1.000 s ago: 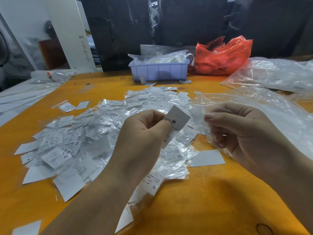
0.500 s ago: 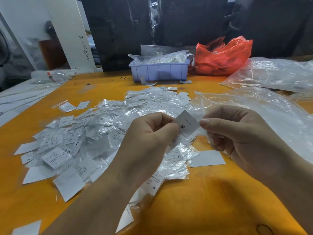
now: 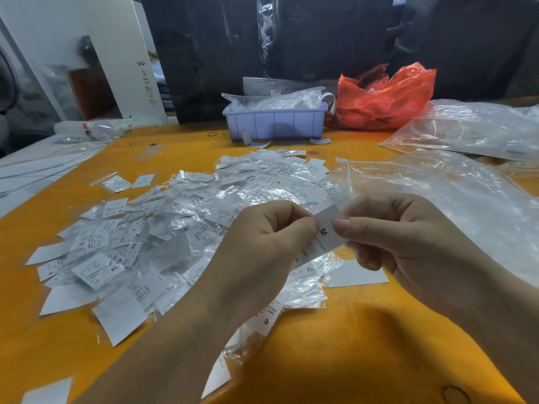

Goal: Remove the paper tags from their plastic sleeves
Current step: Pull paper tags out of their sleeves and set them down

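1. While both hands work above the tabletop's [image 3: 335,354] near edge, the left hand [image 3: 262,252] pinches the M tag [image 3: 328,231].
2. Right hand [image 3: 402,237] pinches its opposite edge, likely to part sleeve from paper.
3. Pile [image 3: 175,223] lies left, within reach.

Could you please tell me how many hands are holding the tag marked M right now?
2. The left hand pinches the M tag at its left edge, and the right hand pinches its right edge, above the pile of tags on the orange table.
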